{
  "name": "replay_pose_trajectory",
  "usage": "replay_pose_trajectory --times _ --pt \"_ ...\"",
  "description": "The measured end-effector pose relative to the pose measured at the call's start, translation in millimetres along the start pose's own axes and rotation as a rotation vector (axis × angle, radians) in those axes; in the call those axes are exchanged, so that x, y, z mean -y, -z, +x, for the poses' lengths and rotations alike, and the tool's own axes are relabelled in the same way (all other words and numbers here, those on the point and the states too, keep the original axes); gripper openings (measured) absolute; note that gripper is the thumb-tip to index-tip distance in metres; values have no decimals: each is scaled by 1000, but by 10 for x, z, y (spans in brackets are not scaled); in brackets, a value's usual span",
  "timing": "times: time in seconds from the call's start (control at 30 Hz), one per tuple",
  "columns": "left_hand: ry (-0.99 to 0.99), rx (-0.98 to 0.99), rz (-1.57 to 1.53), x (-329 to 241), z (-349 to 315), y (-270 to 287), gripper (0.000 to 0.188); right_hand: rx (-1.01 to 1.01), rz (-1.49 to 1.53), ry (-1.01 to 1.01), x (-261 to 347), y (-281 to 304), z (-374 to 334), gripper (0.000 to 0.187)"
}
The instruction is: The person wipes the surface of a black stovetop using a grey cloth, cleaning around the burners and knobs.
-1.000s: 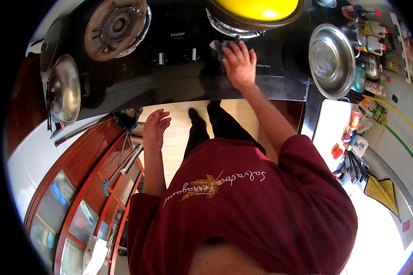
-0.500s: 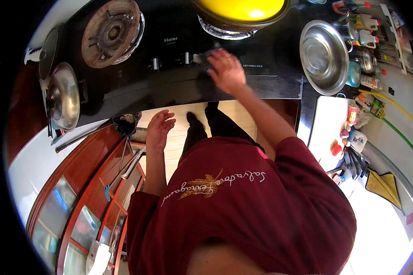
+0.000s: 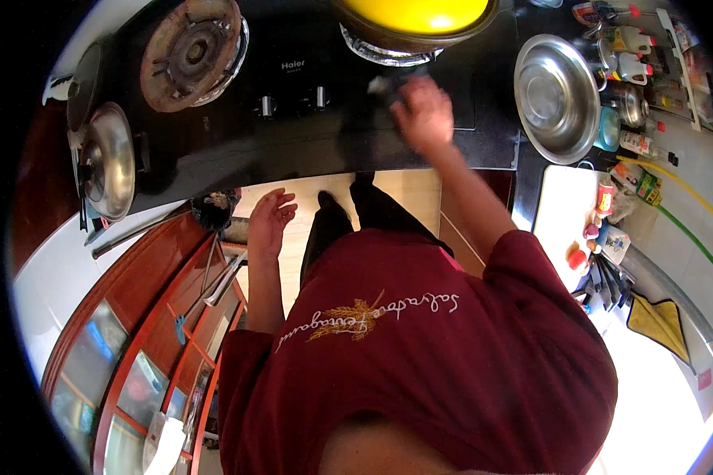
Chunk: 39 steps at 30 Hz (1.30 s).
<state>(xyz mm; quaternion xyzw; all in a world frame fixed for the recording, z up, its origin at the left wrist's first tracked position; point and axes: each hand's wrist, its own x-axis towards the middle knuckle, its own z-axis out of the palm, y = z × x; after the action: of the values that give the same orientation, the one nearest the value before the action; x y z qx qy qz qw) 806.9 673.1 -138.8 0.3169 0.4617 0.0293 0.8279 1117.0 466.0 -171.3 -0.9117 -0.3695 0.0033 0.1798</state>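
Observation:
My right hand (image 3: pixel 426 115) presses down on the black glass gas stove (image 3: pixel 238 142), below the right burner. Under its fingers is a dark cloth (image 3: pixel 388 89) with a whitish edge, blurred and partly covered by the hand. My left hand (image 3: pixel 272 218) hangs in the air in front of the stove's near edge, its fingers loosely bent and apart, with nothing in them. On the right burner stands a dark pan (image 3: pixel 467 32) with a bright yellow inside. Two silver knobs (image 3: pixel 321 97) are left of my right hand.
A rusty burner (image 3: pixel 162 63) is at the far left, with a metal lid (image 3: pixel 112 162) nearer. To the right are a steel basin (image 3: pixel 558 99), several bottles (image 3: pixel 638 67) and a white board (image 3: pixel 562 214). Red-framed cabinet doors (image 3: pixel 139 340) stand at the lower left.
My right hand has slid the cloth to the right across the stove, away from the knobs. My left hand stays nearly in place.

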Motion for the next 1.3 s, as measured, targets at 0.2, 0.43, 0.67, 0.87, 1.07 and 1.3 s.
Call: replay_pose_trajectory --times 0.2,0.43,0.67,0.87,1.07,1.3 --pt "-8 -55 43 13 100 8 29 -31 -19 -48 82 -95 -103 41" --pt "0 12 75 -56 206 -211 26 131 71 -41 -61 161 -304 40" --pt "66 -97 86 -7 180 -104 26 -408 20 -293 -838 -145 301 49" --pt "45 -40 117 -68 200 -394 27 -339 -72 -247 -1153 -251 880 43" --pt "39 -42 53 -14 242 -335 26 -112 -30 -146 -142 -168 -145 57" --pt "19 96 30 -96 395 -182 30 95 26 121 131 -157 172 52"
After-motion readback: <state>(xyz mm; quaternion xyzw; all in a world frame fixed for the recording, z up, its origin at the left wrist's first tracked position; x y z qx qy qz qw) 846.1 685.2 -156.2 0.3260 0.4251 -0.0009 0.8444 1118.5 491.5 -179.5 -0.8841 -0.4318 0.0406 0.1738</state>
